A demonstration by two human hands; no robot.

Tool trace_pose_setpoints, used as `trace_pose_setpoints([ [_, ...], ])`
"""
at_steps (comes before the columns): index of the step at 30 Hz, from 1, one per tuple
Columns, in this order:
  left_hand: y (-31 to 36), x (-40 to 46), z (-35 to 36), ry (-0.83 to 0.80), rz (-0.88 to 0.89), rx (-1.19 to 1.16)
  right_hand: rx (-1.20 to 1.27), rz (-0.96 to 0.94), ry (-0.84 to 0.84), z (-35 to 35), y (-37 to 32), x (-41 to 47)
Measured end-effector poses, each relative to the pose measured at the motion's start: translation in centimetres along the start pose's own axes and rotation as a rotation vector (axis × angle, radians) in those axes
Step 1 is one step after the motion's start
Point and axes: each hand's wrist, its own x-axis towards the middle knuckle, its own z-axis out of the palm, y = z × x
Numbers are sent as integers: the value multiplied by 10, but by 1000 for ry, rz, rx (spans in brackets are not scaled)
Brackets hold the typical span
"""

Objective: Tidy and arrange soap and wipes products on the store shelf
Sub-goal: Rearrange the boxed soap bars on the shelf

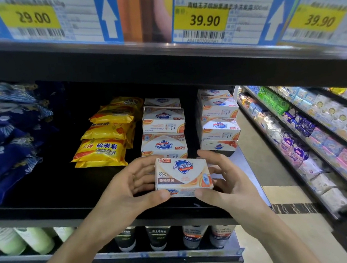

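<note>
Head: both hands (130, 193) round soap box (183, 175)

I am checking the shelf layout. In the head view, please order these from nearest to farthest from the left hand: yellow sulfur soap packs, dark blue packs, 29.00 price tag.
From the left hand:
1. yellow sulfur soap packs, just above it
2. dark blue packs, far left
3. 29.00 price tag, upper shelf edge

A Safeguard soap box (183, 175) is sitting between the left hand (129, 189) and right hand (224, 182), near the shelf (53, 209) edge. Just behind it, two rows of soap boxes (163, 130) are standing stacked; sulfur soap packs (106, 139) are lying to their left, with wipes packs (5, 139) lying far left.
</note>
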Motion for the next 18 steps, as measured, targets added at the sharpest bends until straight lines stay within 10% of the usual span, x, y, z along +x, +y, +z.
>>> trace_pose_setpoints([
  [8,1,0,5,74,-22,22,92,-50,99,-3,-14,6],
  [18,-11,-5,19,81,147,659,-137,-120,128,3,-41,71],
])
